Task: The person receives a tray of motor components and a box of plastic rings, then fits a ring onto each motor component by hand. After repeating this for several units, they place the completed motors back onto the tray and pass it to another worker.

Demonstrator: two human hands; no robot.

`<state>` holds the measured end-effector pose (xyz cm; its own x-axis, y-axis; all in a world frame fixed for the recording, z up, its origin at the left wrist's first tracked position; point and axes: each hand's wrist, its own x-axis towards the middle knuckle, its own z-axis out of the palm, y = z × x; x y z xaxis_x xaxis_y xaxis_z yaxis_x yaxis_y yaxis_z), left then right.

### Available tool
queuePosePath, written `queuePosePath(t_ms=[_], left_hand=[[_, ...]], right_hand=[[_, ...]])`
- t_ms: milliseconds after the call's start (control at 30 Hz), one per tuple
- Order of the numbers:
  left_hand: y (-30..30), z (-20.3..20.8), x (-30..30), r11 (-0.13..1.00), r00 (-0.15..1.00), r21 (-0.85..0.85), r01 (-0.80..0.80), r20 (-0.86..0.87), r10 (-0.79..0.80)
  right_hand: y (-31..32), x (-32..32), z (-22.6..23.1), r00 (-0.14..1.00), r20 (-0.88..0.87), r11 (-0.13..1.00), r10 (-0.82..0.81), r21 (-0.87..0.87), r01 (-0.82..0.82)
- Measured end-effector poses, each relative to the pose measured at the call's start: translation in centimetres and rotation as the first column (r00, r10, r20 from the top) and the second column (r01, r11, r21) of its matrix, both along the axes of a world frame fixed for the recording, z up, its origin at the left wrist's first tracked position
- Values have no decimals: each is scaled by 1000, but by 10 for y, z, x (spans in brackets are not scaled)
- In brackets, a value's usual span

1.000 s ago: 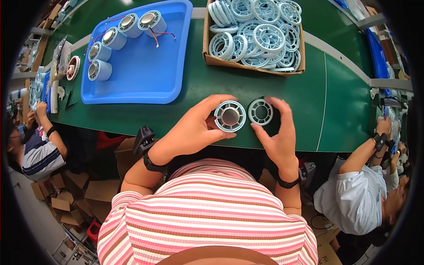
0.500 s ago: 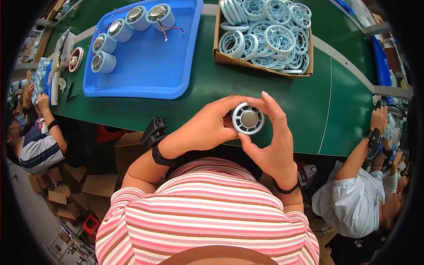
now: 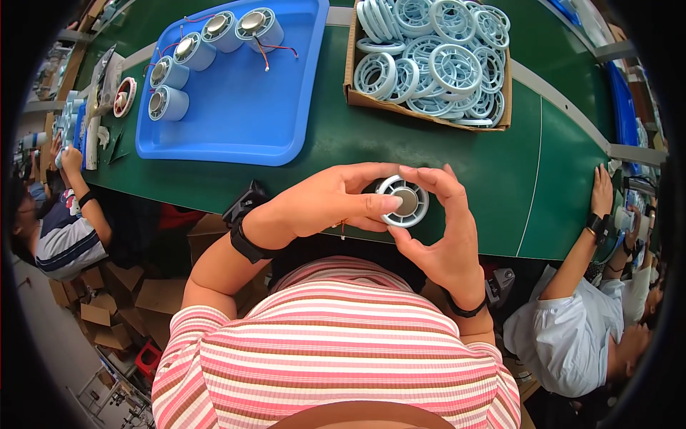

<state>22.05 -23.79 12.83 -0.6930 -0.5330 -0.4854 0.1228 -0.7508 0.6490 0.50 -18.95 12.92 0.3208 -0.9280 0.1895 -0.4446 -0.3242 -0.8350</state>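
Between both hands, over the table's near edge, is a small motor unit point(image 3: 407, 201) with a pale blue spoked ring around a silver round cap, its face turned up. My left hand point(image 3: 336, 200) grips it from the left, with the thumb lying across the ring onto the cap. A thin wire with a small connector point(image 3: 343, 230) hangs below that hand. My right hand point(image 3: 450, 225) curves around the right side, with fingertips at the ring's top edge and thumb at its bottom edge. The sides of the unit under the ring are hidden.
A blue tray point(image 3: 236, 136) at the far left holds several pale blue cylindrical motor units with red wires. Beyond my hands stands a cardboard box point(image 3: 429, 116) full of pale blue spoked rings. Co-workers' arms rest at the green table point(image 3: 486, 164) on both sides.
My left thumb has moved from the ring's lower left side onto its face. The wire and connector now show below my left hand. The right hand stays around the ring.
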Motion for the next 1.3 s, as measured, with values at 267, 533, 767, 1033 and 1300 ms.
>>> queuePosePath(t_ms=[267, 533, 767, 1033, 1300], left_hand=[[0, -3, 3, 998, 999, -67, 1, 39, 2], [-53, 33, 57, 63, 544, -893, 445, 326, 773], [-133, -6, 98, 69, 193, -684, 726, 299, 935], [-101, -13, 99, 222, 135, -736, 639, 392, 910], [-3, 47, 46, 85, 608, -903, 421, 350, 712]], right_hand=[[-3, 2, -4, 999, -36, 997, -2, -83, -1], [10, -57, -6, 913, -149, 921, -380, -150, 359], [-32, -61, 34, 741, -227, 718, -632, -532, 449], [-104, -13, 34, 827, -372, 749, -422, -657, 87], [-43, -12, 44, 957, -203, 892, -209, -440, 101]])
